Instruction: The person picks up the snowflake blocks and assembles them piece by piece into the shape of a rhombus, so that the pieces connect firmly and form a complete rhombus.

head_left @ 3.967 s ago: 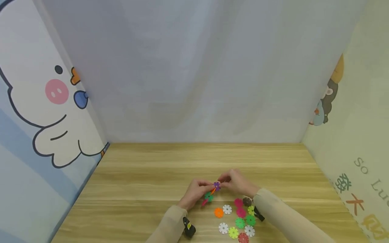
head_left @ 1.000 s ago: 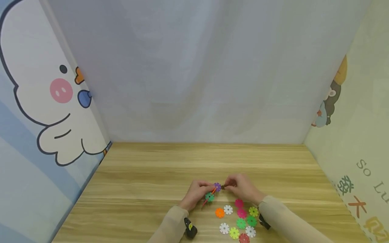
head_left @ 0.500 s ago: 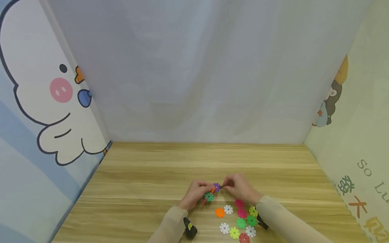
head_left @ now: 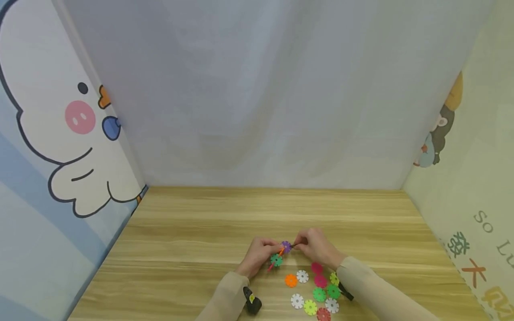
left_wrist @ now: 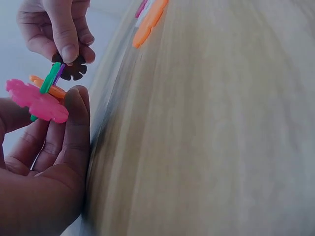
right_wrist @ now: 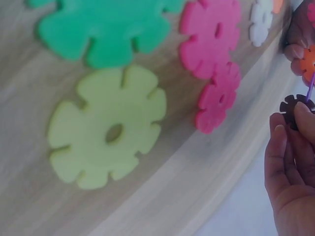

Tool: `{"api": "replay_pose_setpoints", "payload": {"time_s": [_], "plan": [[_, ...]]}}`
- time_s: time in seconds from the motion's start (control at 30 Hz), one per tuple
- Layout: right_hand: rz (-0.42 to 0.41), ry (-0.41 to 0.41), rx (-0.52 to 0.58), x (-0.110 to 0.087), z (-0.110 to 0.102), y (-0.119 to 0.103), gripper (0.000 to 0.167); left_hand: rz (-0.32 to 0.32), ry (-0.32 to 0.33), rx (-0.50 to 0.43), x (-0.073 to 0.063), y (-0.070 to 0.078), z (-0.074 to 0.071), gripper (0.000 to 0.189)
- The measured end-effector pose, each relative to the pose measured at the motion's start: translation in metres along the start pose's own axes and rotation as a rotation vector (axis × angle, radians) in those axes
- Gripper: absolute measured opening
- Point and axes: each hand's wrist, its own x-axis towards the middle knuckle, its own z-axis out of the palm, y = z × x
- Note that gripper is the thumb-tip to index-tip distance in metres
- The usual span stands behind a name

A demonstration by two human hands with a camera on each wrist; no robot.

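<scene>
My left hand pinches a short chain of slotted plastic discs. The chain joins a pink disc, a green disc, an orange disc and a purple disc at its far end. Between thumb and fingers my right hand pinches a dark brown disc. In the right wrist view the brown disc's edge meets the purple one, which is seen edge-on; how deep the slots engage cannot be made out. Both hands are close together just above the table.
On the wooden table, loose discs lie nearer the body: orange, white, yellow, pink, green and red. A yellow-green disc lies near the right wrist. A grey curtain hangs behind.
Four seconds ago the brown disc lay on the table; now my right hand holds it at the purple disc. Over the last second it moved left toward the chain. The left hand barely moved.
</scene>
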Motion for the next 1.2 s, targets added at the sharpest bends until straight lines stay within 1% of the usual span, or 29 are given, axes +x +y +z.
{"api": "replay_pose_setpoints", "payload": {"time_s": [0.13,0.23,0.27,0.33,0.4,0.47,0.5,0.6,0.63,0.77,0.83,1.07,1.2], "plan": [[-0.025,-0.009,-0.034,0.000,0.001,-0.001,0.010,-0.010,0.004,-0.002,-0.001,0.002,0.001,0.015],[-0.051,-0.018,-0.037,0.000,0.001,-0.003,0.009,0.006,-0.001,0.001,-0.002,0.003,0.001,0.015],[-0.054,-0.020,-0.032,0.000,0.001,-0.004,0.009,0.010,-0.008,0.004,-0.003,0.004,0.001,0.015],[-0.052,-0.017,-0.004,-0.001,0.001,-0.006,0.009,0.032,-0.027,-0.003,-0.009,0.012,0.001,0.015],[-0.048,-0.011,0.014,-0.002,0.000,-0.007,0.007,0.042,-0.054,-0.010,-0.015,0.021,0.000,0.015],[-0.042,-0.009,0.022,-0.002,-0.001,-0.007,0.007,0.034,-0.078,-0.020,-0.015,0.022,0.000,0.017],[-0.041,-0.006,0.024,-0.002,-0.001,-0.007,0.006,0.033,-0.086,-0.028,-0.015,0.022,-0.001,0.017],[-0.046,-0.005,0.023,-0.001,-0.001,-0.004,0.006,0.011,-0.097,-0.053,-0.005,0.010,-0.002,0.018],[-0.048,-0.004,0.023,-0.001,-0.001,-0.003,0.008,0.004,-0.098,-0.068,-0.001,0.006,-0.002,0.018],[-0.058,-0.011,0.031,0.000,0.000,0.000,0.010,-0.007,-0.099,-0.125,0.001,0.003,0.000,0.019],[-0.059,-0.013,0.035,-0.001,0.000,0.000,0.010,-0.010,-0.098,-0.140,0.002,0.003,0.000,0.018],[-0.064,-0.003,0.029,0.001,0.003,-0.001,0.007,-0.023,-0.085,-0.128,0.004,0.001,0.002,0.015],[-0.056,-0.009,0.037,-0.001,0.001,-0.001,0.004,-0.029,-0.082,-0.134,0.005,0.001,0.002,0.014]]}}
